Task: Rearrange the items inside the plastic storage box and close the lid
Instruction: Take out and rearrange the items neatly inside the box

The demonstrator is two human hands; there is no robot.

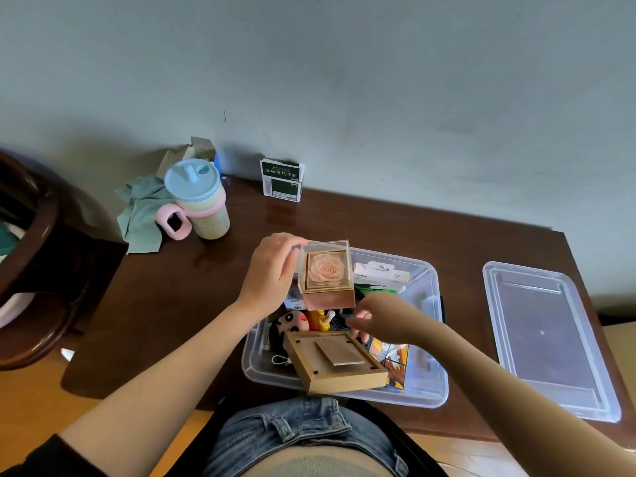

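A clear plastic storage box (434,342) sits on the dark wooden table, filled with small items. My left hand (272,270) grips a clear cube with a peach rose (326,275) on a wooden base, held above the box's far left part. My right hand (373,320) reaches down into the box middle, fingers curled among the items; what they hold is hidden. A wooden picture frame (339,361) lies face down, tilted over the near rim. A cartoon figure (297,321) and a white Belkin carton (382,275) lie inside. The clear lid (547,335) lies flat to the right.
A pastel cup with a blue lid (199,197) and a teal cloth (142,215) stand at the far left. A green and white carton (282,180) leans by the wall. A dark wooden chair (38,256) is left of the table.
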